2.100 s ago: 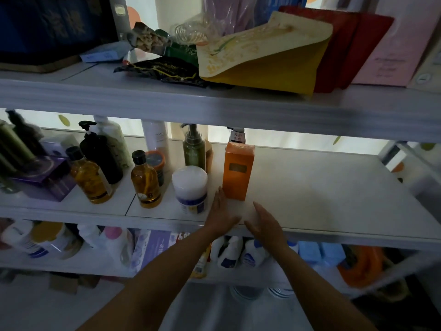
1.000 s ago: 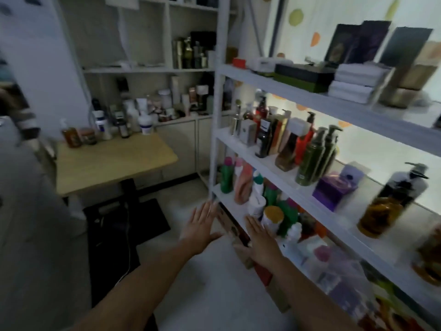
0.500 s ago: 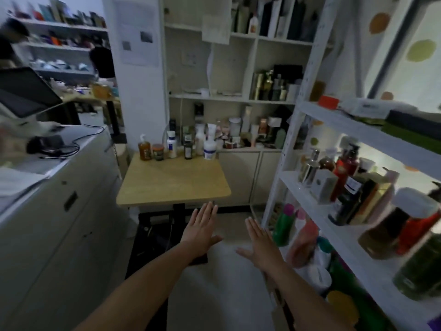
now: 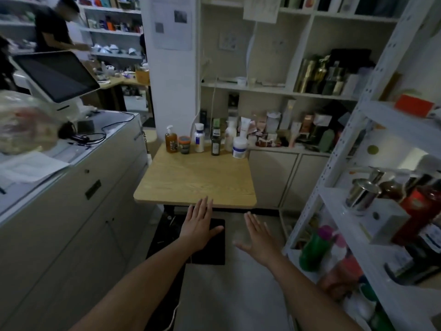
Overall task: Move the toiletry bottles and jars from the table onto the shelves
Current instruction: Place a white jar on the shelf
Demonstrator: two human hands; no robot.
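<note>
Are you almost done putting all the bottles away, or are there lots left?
Some are away: the metal shelf on the right already holds bottles. Nothing is in hand now: the left hand and right hand are open and empty, short of the table. About six wait at its far edge, from the amber pump bottle to the white jar.

Bare forearms, sleeveless, no jewellery

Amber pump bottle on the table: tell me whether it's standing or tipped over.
Upright. The amber pump bottle stands on its base at the back left of the table, white pump head on top, beside the orange-lidded jar.
</note>
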